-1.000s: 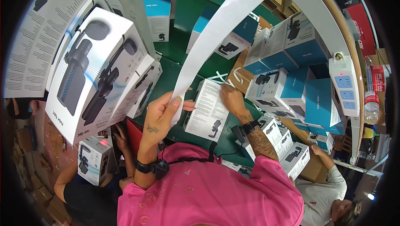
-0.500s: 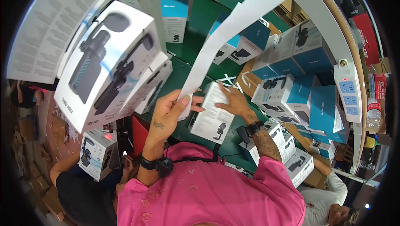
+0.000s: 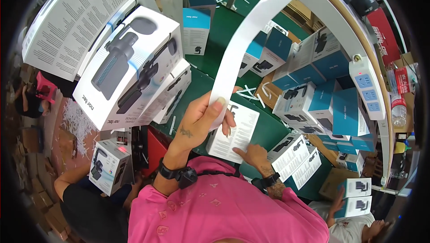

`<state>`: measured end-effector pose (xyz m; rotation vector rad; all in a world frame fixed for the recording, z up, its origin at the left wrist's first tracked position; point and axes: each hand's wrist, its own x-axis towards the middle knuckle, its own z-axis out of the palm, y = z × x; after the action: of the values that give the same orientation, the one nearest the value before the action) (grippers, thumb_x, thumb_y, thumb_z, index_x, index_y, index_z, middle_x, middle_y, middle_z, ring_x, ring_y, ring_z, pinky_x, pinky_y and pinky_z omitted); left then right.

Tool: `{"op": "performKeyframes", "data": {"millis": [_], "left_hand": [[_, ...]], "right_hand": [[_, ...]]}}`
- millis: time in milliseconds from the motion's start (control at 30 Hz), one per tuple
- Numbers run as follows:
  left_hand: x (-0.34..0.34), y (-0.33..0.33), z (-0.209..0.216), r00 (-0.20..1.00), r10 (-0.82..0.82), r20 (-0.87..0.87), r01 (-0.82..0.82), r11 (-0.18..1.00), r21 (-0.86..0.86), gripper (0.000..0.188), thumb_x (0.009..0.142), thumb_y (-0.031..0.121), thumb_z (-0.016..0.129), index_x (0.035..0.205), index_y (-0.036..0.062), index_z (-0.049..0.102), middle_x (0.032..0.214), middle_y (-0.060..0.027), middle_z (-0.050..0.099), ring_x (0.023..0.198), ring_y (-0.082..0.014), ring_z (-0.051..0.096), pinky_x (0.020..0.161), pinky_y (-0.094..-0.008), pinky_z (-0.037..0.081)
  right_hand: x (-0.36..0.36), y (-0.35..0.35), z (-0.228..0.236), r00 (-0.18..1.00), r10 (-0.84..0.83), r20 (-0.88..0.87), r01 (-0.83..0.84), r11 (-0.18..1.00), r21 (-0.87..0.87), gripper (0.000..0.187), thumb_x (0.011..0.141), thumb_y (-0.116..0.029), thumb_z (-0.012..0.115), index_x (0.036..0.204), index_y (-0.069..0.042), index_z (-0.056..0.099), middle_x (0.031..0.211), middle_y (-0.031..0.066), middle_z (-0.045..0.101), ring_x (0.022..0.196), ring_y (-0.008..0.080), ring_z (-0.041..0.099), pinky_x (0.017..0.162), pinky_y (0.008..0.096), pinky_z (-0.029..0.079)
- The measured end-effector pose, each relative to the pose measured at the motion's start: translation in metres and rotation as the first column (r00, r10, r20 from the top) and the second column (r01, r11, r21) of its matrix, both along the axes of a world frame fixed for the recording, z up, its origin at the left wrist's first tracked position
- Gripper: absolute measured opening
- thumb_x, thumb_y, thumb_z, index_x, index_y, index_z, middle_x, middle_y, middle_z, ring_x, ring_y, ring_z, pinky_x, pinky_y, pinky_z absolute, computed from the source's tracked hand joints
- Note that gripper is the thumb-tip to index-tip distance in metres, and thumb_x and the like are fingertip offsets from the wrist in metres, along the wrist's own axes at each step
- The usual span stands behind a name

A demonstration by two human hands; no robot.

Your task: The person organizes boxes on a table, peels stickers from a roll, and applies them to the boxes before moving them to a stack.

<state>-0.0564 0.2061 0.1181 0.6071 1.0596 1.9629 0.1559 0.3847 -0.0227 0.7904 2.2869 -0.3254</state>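
Observation:
My left hand [image 3: 199, 120] pinches a long white paper strip [image 3: 244, 34] between thumb and fingers. The strip arches up from it toward the top of the view. Beneath the strip, a white product box [image 3: 239, 129] with small print and a dark device picture lies on the green table. My left fingertips overlap its left side, and I cannot tell whether they touch it. At the box's near right corner is my right hand [image 3: 255, 157], its index finger stretched onto the box and nothing visibly held.
Large white boxes [image 3: 130, 59] stand close on the left. Stacked white-and-teal boxes [image 3: 316, 102] fill the right, near a power strip [image 3: 368, 88]. Paper scraps [image 3: 248, 93] lie on the green table [image 3: 212, 66]. A person on the right holds two boxes [image 3: 356, 197]; another sits lower left.
My right hand has moved from the box's far end to its near corner. My left hand has shifted right with the strip. The person on the right now holds up two boxes.

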Motion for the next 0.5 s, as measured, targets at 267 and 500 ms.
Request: {"op": "performKeyframes", "data": {"millis": [267, 500], "left_hand": [[0.010, 0.013, 0.012, 0.999, -0.034, -0.024, 0.034, 0.999, 0.024, 0.046, 0.106, 0.025, 0.044, 0.141, -0.0050, 0.042, 0.094, -0.0163, 0.069, 0.082, -0.0234, 0.071, 0.072, -0.0321, 0.059], [0.011, 0.020, 0.023, 0.934, -0.070, -0.351, 0.020, 0.989, -0.146, 0.028, 0.104, 0.010, 0.041, 0.124, -0.0050, 0.054, 0.087, -0.0158, 0.071, 0.080, -0.0238, 0.073, 0.075, -0.0315, 0.058]], "right_hand": [[-0.073, 0.009, 0.166, 0.099, 0.282, -0.954, -0.186, 0.947, 0.261, 0.039, 0.074, -0.006, 0.081, 0.109, 0.000, 0.066, 0.095, 0.0128, 0.067, 0.083, 0.0302, 0.064, 0.069, 0.0367, 0.051], [-0.125, 0.014, 0.250, 0.019, 0.670, -0.742, -0.465, 0.663, 0.587, 0.038, 0.068, -0.011, 0.080, 0.103, -0.003, 0.068, 0.102, 0.0065, 0.064, 0.094, 0.0257, 0.061, 0.076, 0.0376, 0.049]]}}
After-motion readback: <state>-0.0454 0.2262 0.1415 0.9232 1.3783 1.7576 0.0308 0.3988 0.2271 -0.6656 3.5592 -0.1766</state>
